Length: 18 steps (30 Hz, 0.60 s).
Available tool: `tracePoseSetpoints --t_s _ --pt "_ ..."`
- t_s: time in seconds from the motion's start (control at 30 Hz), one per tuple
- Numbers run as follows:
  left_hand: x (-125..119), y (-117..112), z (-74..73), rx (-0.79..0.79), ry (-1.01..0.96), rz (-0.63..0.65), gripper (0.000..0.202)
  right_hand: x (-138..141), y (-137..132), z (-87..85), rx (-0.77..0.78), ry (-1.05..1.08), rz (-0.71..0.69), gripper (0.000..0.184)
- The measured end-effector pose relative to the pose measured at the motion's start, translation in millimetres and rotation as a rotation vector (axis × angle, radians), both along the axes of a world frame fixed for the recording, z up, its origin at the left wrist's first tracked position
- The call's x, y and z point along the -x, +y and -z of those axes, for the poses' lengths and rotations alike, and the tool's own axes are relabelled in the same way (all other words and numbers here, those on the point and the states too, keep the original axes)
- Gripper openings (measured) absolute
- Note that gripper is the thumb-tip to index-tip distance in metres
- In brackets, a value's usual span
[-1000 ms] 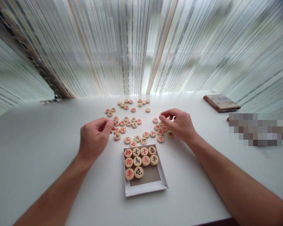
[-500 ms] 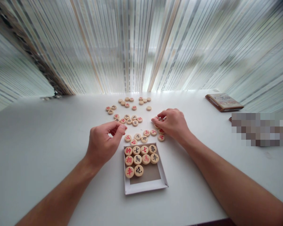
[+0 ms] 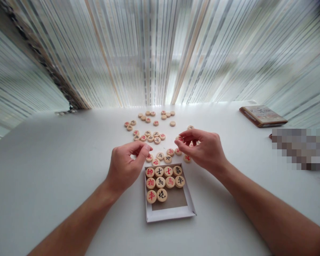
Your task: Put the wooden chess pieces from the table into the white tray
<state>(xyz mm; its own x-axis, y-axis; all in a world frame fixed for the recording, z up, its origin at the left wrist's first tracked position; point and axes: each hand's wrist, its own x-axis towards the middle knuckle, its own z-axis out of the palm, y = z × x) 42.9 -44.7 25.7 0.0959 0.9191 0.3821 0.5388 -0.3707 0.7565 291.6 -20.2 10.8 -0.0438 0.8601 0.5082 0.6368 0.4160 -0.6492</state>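
Observation:
My right hand (image 3: 206,147) pinches a Chinese chess piece (image 3: 179,139) with a red character between thumb and fingers, raised a little off the table. Other pieces lie partly hidden behind and under that hand. My left hand (image 3: 129,160) is closed in a pinch, and nothing shows in it; its fingertips hover by a red-marked piece (image 3: 149,158). Between my forearms stands a shallow white box (image 3: 170,213). Inside are two full rows of round wooden pieces and a third row with a red piece (image 3: 151,196) and a black piece (image 3: 162,195) at its left.
Loose pieces (image 3: 150,138) lie scattered in groups beyond the box, some face down (image 3: 172,123). A flat brown-edged box (image 3: 263,115) rests at the back right, with a blurred-out item (image 3: 301,149) in front of it. Striped curtains (image 3: 154,53) hang behind the white table (image 3: 56,160).
My right hand has lifted a red-marked piece from the group on the right. My left hand stays pinched near the loose pieces. The view has shifted slightly.

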Motion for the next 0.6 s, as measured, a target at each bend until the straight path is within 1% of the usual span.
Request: tracePoseSetpoints --t_s 0.1,0.2,0.27,0.37,0.43,0.53,0.6 --pt "-3.1 -4.8 -0.6 0.084 -0.129 0.069 0.027 12.9 -19.0 -4.8 0.057 0.203 -0.203 0.014" --pt "-6.0 -9.8 -3.1 0.146 -0.217 0.134 0.026 23.6 -31.9 -10.4 0.098 0.291 -0.336 0.014" --pt "-7.8 -12.8 -5.8 0.192 -0.27 0.191 0.025 27.4 -36.2 -13.2 0.098 0.304 -0.382 0.014" --pt "-10.3 -16.3 -10.2 0.271 -0.342 0.266 0.024 29.1 -37.9 -14.9 0.034 0.267 -0.438 0.016" --pt "-11.8 -17.6 -12.4 0.309 -0.374 0.288 0.021 28.9 -37.5 -14.7 -0.029 0.236 -0.469 0.019" --pt "-13.8 -18.3 -13.9 0.375 -0.449 0.31 0.008 28.3 -36.5 -13.7 -0.103 0.212 -0.493 0.022" --pt "-14.8 -18.3 -14.2 0.418 -0.509 0.324 0.006 27.9 -35.8 -12.6 -0.134 0.196 -0.505 0.025"
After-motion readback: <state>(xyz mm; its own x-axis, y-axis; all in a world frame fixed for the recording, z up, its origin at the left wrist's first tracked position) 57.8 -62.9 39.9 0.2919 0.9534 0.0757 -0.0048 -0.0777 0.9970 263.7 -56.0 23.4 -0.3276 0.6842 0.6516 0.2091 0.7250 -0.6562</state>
